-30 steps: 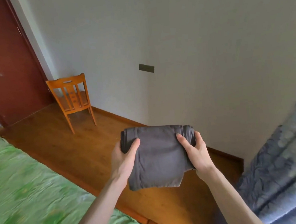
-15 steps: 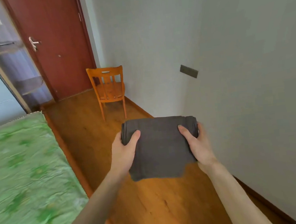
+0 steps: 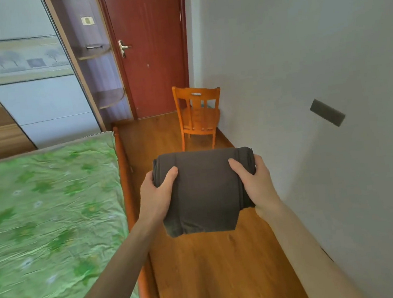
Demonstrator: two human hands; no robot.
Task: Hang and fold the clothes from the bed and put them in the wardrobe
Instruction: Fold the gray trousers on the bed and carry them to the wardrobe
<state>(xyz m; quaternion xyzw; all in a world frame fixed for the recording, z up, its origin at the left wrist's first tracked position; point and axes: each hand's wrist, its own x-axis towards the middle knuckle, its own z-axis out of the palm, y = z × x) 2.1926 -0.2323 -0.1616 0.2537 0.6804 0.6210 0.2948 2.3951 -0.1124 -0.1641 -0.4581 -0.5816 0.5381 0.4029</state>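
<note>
A folded dark grey garment [image 3: 205, 189] hangs in the air above the wooden floor, held flat in front of me. My left hand [image 3: 158, 196] grips its left edge, thumb on top. My right hand [image 3: 257, 186] grips its right edge the same way. The bed [image 3: 47, 213] with a green patterned sheet lies to my left and shows no clothes in the part in view. The wardrobe [image 3: 39, 92] with sliding doors stands beyond the bed's foot at the upper left; its leftmost part shows wooden shelves.
An orange wooden chair [image 3: 198, 114] stands against the right wall ahead. Behind it is a shut dark red door [image 3: 151, 51]. Curved corner shelves [image 3: 102, 73] sit at the wardrobe's end. A narrow strip of wooden floor [image 3: 215, 268] runs between the bed's frame and the wall.
My view has swung left from the wall and curtain towards the door and wardrobe. Both hands keep the same grip on the folded garment.
</note>
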